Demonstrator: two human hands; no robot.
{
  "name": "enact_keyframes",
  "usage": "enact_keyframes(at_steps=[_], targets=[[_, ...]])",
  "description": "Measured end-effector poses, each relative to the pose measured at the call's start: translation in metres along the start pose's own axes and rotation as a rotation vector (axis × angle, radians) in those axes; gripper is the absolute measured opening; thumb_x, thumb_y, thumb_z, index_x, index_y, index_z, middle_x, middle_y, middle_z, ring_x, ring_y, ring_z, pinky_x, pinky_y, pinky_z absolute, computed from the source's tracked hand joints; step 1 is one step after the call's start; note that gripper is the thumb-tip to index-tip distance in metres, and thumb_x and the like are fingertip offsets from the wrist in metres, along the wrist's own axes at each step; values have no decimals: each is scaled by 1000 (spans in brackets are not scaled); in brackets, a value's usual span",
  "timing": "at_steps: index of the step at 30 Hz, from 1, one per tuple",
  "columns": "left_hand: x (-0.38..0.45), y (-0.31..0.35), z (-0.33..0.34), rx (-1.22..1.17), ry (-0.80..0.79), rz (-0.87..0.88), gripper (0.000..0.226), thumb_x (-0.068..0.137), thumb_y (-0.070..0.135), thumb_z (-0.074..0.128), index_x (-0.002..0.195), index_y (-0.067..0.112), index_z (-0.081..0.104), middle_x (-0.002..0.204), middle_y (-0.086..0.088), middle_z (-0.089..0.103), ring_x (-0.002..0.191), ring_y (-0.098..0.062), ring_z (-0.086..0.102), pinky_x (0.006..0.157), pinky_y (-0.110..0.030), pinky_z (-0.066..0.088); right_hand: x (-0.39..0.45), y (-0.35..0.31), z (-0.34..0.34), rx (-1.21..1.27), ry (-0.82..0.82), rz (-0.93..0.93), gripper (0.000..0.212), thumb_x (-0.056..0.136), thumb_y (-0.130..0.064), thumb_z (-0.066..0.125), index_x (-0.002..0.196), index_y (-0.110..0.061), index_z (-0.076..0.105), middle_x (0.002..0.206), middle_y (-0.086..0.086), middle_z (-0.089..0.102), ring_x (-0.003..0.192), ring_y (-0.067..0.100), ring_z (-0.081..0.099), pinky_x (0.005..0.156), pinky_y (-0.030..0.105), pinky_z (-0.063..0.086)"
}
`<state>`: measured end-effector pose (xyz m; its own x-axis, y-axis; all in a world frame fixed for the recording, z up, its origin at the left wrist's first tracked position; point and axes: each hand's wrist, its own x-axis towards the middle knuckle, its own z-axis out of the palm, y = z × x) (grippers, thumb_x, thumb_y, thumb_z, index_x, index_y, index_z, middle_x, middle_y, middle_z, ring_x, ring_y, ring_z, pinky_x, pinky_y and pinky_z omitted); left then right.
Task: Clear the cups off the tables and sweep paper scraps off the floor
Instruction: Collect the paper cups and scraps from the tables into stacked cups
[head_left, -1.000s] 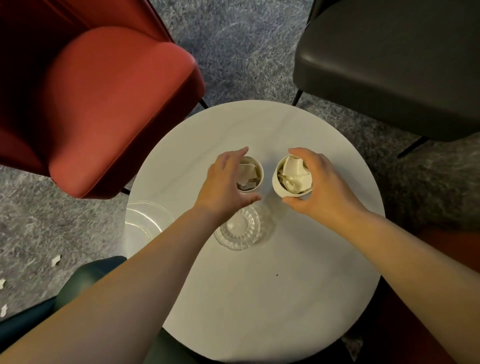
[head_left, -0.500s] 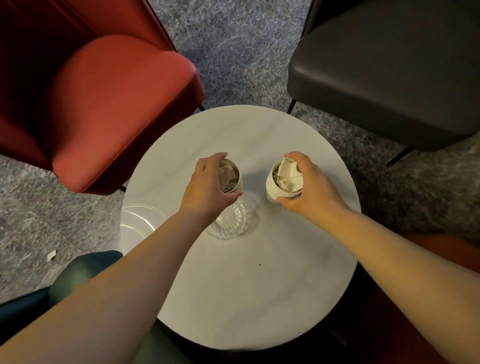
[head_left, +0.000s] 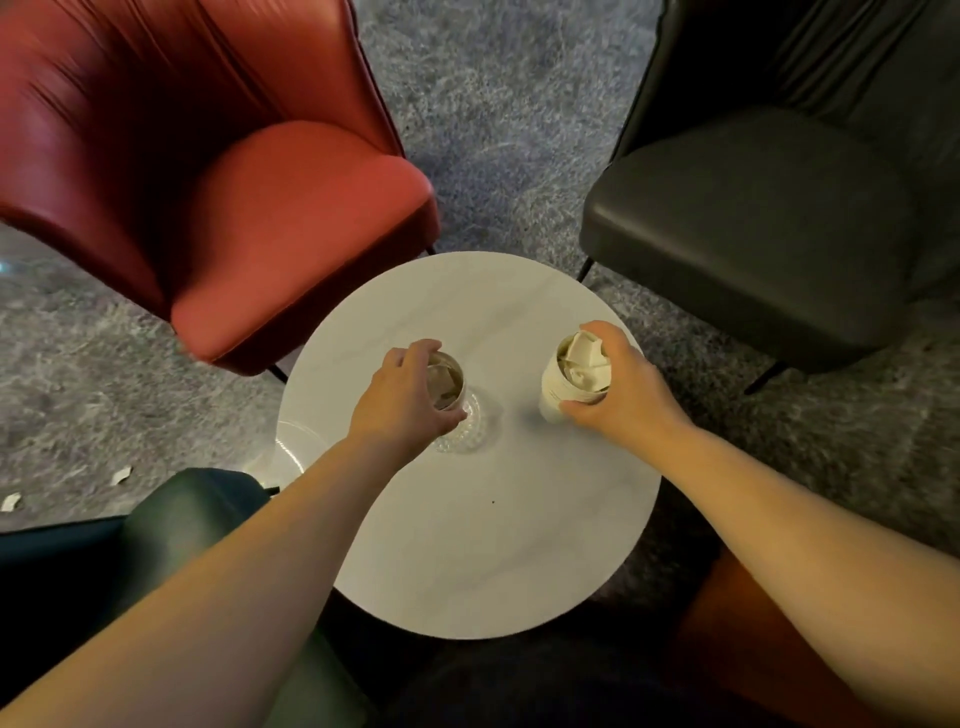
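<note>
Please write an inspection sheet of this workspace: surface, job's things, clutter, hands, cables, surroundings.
Surface: round white table, marbled top.
Job's things: two paper-filled cups, left cup and right cup; paper scraps on the carpet at left.
Clutter: ribbed glass dish beside the left cup; clear plate at the table's left edge.
Hands: left hand grips the left cup; right hand grips the right cup.
Cables: nothing seen.
Surroundings: red chair, black chair, grey carpet.
</note>
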<state>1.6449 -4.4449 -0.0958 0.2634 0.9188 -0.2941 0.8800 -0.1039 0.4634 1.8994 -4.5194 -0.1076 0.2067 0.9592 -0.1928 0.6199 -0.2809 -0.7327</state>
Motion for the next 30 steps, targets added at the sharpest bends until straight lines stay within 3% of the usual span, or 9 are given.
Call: enact_keyframes(at_steps=[5,10,17,20,24,30], targets=[[-17,-5,-13,34,-46,-8,83,70,43,83,138,32,36,136,0,42,113,-23,54,89,-38,50,-15,-17,-3,-12,40,-22,86,61,-24,86,132,-31,38,110,-11,47,96,6,47,75,11,34],[-30,-9,-26,43,-35,3,86,69,41,84,139,31,35,136,0,41,113,-23,54,90,-39,50,-27,-26,-4,-33,88,-44,86,59,-27,85,129,-36,37,106,-15,46,92,2,46,63,-2,32],[-42,-1,-25,-27,-23,-19,87,68,39,85,139,32,36,135,1,39,114,-21,53,95,-36,49,-14,-24,-16,-18,63,-72,91,53,-27,88,129,-35,39,114,-10,49,103,9,49,82,21,39],[-35,11,-20,-72,13,-37,87,68,41,85,140,33,36,135,3,39,115,-20,52,97,-35,47,2,-13,-26,-20,11,-104,90,55,-28,87,130,-37,39,119,-9,48,105,8,47,83,18,38],[-21,40,-9,-103,53,-105,89,68,43,84,141,36,35,136,6,39,116,-18,52,96,-36,48,36,2,-50,-16,-74,-164,85,55,-27,86,126,-40,39,111,-16,45,99,4,46,72,5,31],[-3,91,9,-97,110,-235,89,69,45,83,142,37,33,140,6,37,119,-19,50,91,-34,48,90,20,-91,-45,-256,-268,82,57,-29,83,123,-44,37,117,-7,49,104,12,51,84,27,47]])
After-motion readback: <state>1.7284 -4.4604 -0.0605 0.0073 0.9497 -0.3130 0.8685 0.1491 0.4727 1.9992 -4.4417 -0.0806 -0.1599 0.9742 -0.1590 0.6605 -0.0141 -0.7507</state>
